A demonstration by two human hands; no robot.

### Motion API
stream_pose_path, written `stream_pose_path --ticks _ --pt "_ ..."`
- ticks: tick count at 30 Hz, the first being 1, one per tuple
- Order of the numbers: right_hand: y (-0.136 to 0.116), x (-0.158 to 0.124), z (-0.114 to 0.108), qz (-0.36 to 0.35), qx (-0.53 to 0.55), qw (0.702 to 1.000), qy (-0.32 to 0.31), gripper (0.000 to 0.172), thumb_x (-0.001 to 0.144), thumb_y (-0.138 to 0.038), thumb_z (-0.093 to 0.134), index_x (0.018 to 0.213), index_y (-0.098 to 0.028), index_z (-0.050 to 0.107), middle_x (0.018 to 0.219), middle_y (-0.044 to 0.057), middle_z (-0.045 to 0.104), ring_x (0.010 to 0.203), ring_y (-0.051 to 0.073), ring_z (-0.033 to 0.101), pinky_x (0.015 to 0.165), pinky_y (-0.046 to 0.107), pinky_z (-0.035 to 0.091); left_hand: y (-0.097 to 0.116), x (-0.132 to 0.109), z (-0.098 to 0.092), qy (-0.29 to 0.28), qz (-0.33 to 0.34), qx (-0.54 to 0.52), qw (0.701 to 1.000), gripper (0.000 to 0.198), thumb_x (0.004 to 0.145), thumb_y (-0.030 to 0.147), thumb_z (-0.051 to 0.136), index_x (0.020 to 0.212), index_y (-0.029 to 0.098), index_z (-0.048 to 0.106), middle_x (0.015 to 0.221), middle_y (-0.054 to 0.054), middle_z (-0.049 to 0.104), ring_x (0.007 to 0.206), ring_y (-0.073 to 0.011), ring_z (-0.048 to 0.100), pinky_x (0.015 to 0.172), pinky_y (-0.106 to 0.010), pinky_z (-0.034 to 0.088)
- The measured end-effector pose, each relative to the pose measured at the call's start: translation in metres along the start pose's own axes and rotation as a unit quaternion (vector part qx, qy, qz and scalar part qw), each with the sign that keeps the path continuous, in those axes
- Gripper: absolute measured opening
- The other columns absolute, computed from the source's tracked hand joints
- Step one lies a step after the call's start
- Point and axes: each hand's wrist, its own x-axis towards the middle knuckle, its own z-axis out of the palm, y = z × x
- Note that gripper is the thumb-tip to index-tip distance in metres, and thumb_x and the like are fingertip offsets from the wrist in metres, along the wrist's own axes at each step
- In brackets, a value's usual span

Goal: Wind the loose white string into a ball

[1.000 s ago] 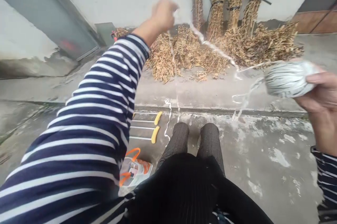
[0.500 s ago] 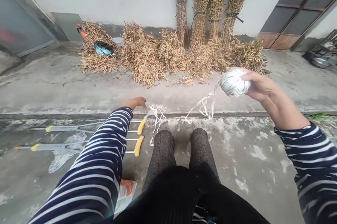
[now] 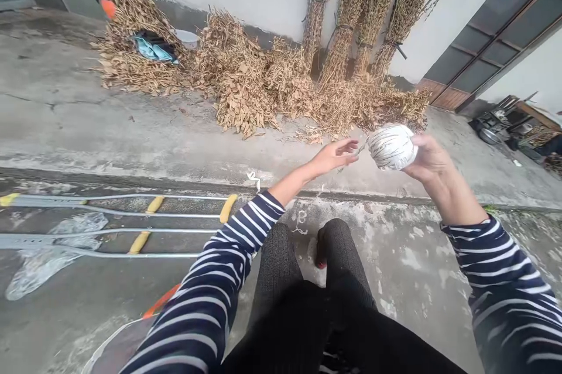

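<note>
Ball of white cord (image 3: 392, 147) is being held over concrete ledge (image 3: 184, 140), clamped at right side by thumb and fingers of right hand (image 3: 429, 162). Left hand (image 3: 332, 157) is being held near, fingers apart. Seemingly light, soft; best being gripped around wound middle.

No text, label, brand, number or sign can be read anywhere in this view.
</note>
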Motion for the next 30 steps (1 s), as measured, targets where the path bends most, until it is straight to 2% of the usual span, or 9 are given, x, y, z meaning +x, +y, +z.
stream_pose_path --ticks 3,6,9,14,17,20,24,27,30 --pt "0.006 0.001 0.017 -0.011 0.004 1.000 0.015 0.063 0.058 -0.034 0.079 0.120 -0.023 0.070 0.124 0.010 0.077 0.127 0.040 0.068 0.098 0.057 0.062 0.004 -0.009 0.010 -0.005 -0.001 0.001 1.000 0.042 0.085 0.046 0.079 0.114 0.015 0.077 0.112 -0.011 0.080 0.107 -0.0227 0.073 0.103 -0.037 0.052" --pt "0.014 -0.002 0.028 -0.029 0.006 0.999 0.039 0.065 0.057 -0.038 0.075 0.120 -0.024 0.070 0.124 0.010 0.076 0.127 0.041 0.067 0.096 0.058 0.061 0.006 -0.027 -0.005 0.034 -0.030 0.094 0.995 0.033 0.094 0.045 0.067 0.084 0.015 0.077 0.086 -0.007 0.078 0.079 -0.0170 0.068 0.082 -0.029 0.051" --pt "0.029 -0.007 0.034 -0.041 -0.001 0.998 0.039 0.068 0.055 -0.041 0.074 0.121 -0.024 0.069 0.126 0.011 0.074 0.126 0.041 0.067 0.094 0.059 0.060 0.004 -0.047 -0.043 0.102 -0.060 0.225 0.967 0.032 0.097 0.036 0.059 0.078 0.016 0.074 0.081 -0.004 0.075 0.069 -0.0144 0.060 0.072 -0.026 0.042" --pt "0.066 -0.013 0.025 -0.052 0.013 0.998 0.019 0.068 0.054 -0.051 0.077 0.115 -0.024 0.067 0.127 0.015 0.072 0.111 0.039 0.069 0.080 0.057 0.059 -0.009 -0.092 -0.121 0.161 -0.167 0.443 0.866 0.027 0.097 0.025 0.058 0.072 0.019 0.064 0.071 -0.002 0.064 0.075 -0.0176 0.056 0.071 -0.027 0.034" --pt "0.085 -0.014 0.012 -0.054 0.061 0.996 0.023 0.067 0.051 -0.050 0.082 0.112 -0.026 0.065 0.126 0.014 0.072 0.102 0.035 0.071 0.075 0.053 0.059 -0.013 -0.126 -0.155 0.167 -0.234 0.469 0.835 0.035 0.096 0.023 0.061 0.062 0.020 0.052 0.062 -0.001 0.052 0.075 -0.0176 0.052 0.075 -0.028 0.036" --pt "0.098 -0.018 0.007 -0.052 0.095 0.994 0.012 0.071 0.046 -0.042 0.085 0.113 -0.026 0.066 0.120 0.011 0.074 0.100 0.032 0.071 0.082 0.050 0.060 -0.011 -0.147 -0.171 0.177 -0.267 0.468 0.824 0.042 0.096 0.027 0.061 0.057 0.021 0.047 0.057 -0.001 0.046 0.078 -0.0195 0.055 0.082 -0.031 0.042" --pt "0.106 -0.022 0.013 -0.016 0.103 0.994 -0.038 0.076 0.046 -0.031 0.083 0.121 -0.024 0.068 0.121 0.010 0.074 0.104 0.029 0.071 0.091 0.045 0.060 -0.013 -0.129 -0.151 0.140 -0.286 0.426 0.846 0.021 0.089 0.032 0.071 0.076 0.017 0.066 0.069 -0.005 0.064 0.097 -0.0232 0.066 0.095 -0.033 0.049" --pt "0.111 -0.017 0.017 0.011 0.069 0.997 -0.037 0.068 0.047 -0.027 0.084 0.114 -0.023 0.070 0.119 0.009 0.073 0.105 0.029 0.070 0.088 0.040 0.059 -0.024 -0.090 -0.101 0.087 -0.273 0.358 0.889 0.033 0.084 0.025 0.076 0.114 0.012 0.072 0.110 -0.012 0.078 0.113 -0.0230 0.069 0.104 -0.034 0.050" --pt "0.118 -0.012 0.012 0.032 0.037 0.999 -0.013 0.064 0.046 -0.025 0.087 0.108 -0.022 0.071 0.106 0.005 0.072 0.094 0.023 0.068 0.078 0.032 0.056 -0.031 -0.058 -0.042 -0.009 -0.212 0.163 0.964 0.053 0.087 0.024 0.074 0.138 0.015 0.065 0.139 -0.015 0.071 0.129 -0.0226 0.067 0.111 -0.036 0.049"
